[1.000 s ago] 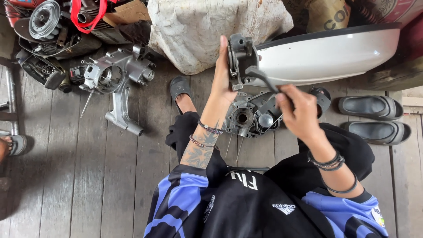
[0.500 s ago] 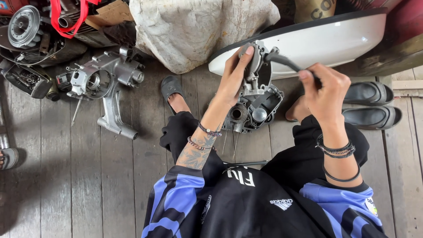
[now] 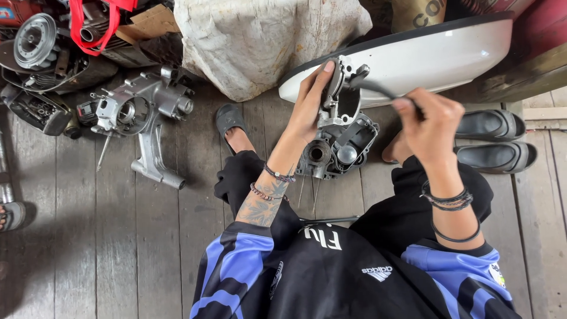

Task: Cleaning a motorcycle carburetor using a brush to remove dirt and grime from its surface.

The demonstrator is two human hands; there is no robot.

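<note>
Item: small grey metal engine cover (image 3: 341,94), one piece. It was held raised above the person's lap, in front of the white curved body panel (image 3: 425,56), with the left hand (image 3: 310,106) clamped round its left edge, fingers curled over the top rim. It was tilted with its hollow side toward the right hand, probably so the inside could be reached.

Item: dark slender tool (image 3: 378,88), one. The right hand (image 3: 428,121) was closed on its handle, and its tip sat at the cover's upper edge; whether tip and metal touched could not be told.

Item: engine crankcase half (image 3: 336,150), one, lying on the plank floor (image 3: 118,236) between the person's knees, directly under the held cover, open face up.

Item: second crankcase casting with long arm (image 3: 144,112), one, lying well apart to the left.

Item: dark slip-on sandals, three counted: one (image 3: 227,118) on the person's foot and two (image 3: 493,139) lying side by side at right.

Item: pale sack (image 3: 266,35), one, beside assorted engine parts (image 3: 41,41) heaped at top left.
</note>
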